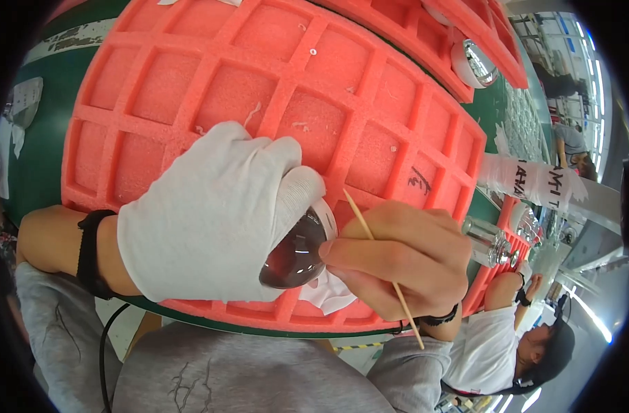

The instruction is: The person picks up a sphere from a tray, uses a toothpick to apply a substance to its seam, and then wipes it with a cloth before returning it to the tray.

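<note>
My left hand (204, 213), in a white glove, is closed around a dark, glossy domed piece (295, 256) with a pale rim. A thin wooden stick (360, 219) lies across the fingers of my bare right hand (410, 258), its tip pointing up and away. The thumb and fingertips of that hand meet the dome's rim on its right side. Both hands are over the near part of a red foam tray (242, 89) with square pockets. Just below the dome, a crumpled white tissue or cloth (328, 294) rests on the tray.
A clear bottle with a metal top (490, 242) stands right of my right hand. Beyond the tray, a shiny silver domed part (476, 63) sits in more red foam. A tape-wrapped post (534, 182) rises at the right. Another person (483, 351) works to my right.
</note>
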A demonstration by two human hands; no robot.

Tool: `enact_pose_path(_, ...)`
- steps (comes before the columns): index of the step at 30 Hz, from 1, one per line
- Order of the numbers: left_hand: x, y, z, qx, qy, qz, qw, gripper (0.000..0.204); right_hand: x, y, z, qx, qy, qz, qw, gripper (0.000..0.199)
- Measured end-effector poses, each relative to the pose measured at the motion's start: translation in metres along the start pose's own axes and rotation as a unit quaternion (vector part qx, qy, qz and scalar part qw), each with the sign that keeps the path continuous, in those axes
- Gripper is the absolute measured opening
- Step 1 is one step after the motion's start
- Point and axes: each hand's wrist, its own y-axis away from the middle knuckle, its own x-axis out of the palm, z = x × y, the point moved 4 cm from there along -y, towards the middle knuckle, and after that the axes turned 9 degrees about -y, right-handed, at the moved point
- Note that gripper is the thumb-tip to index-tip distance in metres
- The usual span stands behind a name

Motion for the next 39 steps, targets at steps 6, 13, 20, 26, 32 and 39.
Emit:
enact_pose_path(6,-0.001,0.000,0.000,0.006,0.008,-0.003,1.000,0.071,0.001,0.003,0.013,0.004,0.104,0.022,0.994,0.029)
enact_pose_path(13,0.000,0.000,-0.003,0.027,-0.017,-0.034,0.999,0.072,0.004,0.010,0.010,-0.037,0.140,0.016,0.989,0.035)
enact_pose_path(20,-0.002,-0.002,-0.003,0.024,-0.002,-0.052,0.998,0.074,0.006,0.003,0.023,-0.015,0.207,0.063,0.976,0.032)
enact_pose_path(26,-0.001,-0.002,-0.002,0.019,0.013,-0.045,0.999,0.074,0.011,0.004,0.011,0.012,0.182,0.085,0.980,0.030)
enact_pose_path(32,-0.001,-0.001,-0.002,0.023,0.012,-0.049,0.998,0.073,0.000,0.006,0.016,0.031,0.156,0.102,0.982,0.031)
enact_pose_path(39,-0.002,0.000,-0.001,0.020,0.018,-0.028,0.999,0.077,0.001,0.008,0.012,-0.011,0.169,0.050,0.984,0.037)
